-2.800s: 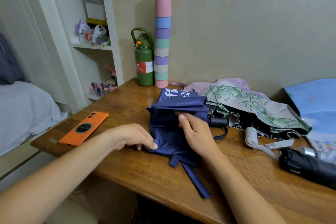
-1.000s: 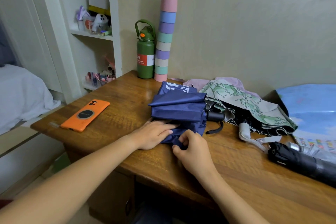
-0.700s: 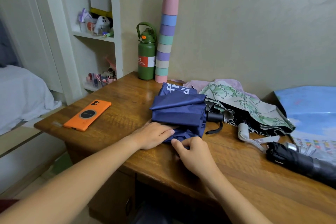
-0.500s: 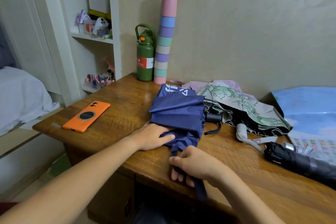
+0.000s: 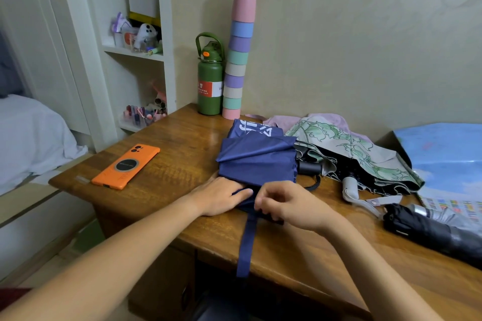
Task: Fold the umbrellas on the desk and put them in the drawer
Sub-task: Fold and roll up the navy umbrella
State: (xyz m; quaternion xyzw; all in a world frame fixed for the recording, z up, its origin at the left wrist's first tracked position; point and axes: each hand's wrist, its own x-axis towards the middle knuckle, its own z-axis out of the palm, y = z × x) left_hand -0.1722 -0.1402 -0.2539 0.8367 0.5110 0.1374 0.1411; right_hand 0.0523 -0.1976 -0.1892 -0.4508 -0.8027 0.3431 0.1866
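A brown varnished wooden desk (image 5: 167,180) fills the lower centre and right of the frame, set against a pale wall. At the far right edge a light blue printed sheet (image 5: 448,159) lies on it. In front of that, at right centre, a green-and-white leaf-patterned umbrella (image 5: 352,153) lies loosely collapsed, its canopy spread, with pink fabric showing behind it.

At frame centre the navy blue fabric folding umbrella (image 5: 257,161) lies on the desk, canopy gathered in pleats, its black handle pointing right toward the patterned umbrella. Its navy closure strap (image 5: 246,245) runs from the near end over the desk's front edge and hangs down.

At the lower right a black folded umbrella (image 5: 427,232) lies rolled on the desk.

A stack of pastel plastic cups (image 5: 238,54) stands upright at the back, touching the wall, just beside a green metal bottle with a loop handle (image 5: 210,80). An orange-cased phone (image 5: 126,164) lies flat at left centre.

The left hand (image 5: 221,198) rests palm down with fingers straight, pressing the near end of the navy umbrella. The right hand (image 5: 289,203) has its fingers curled, pinching the navy fabric where the strap begins.
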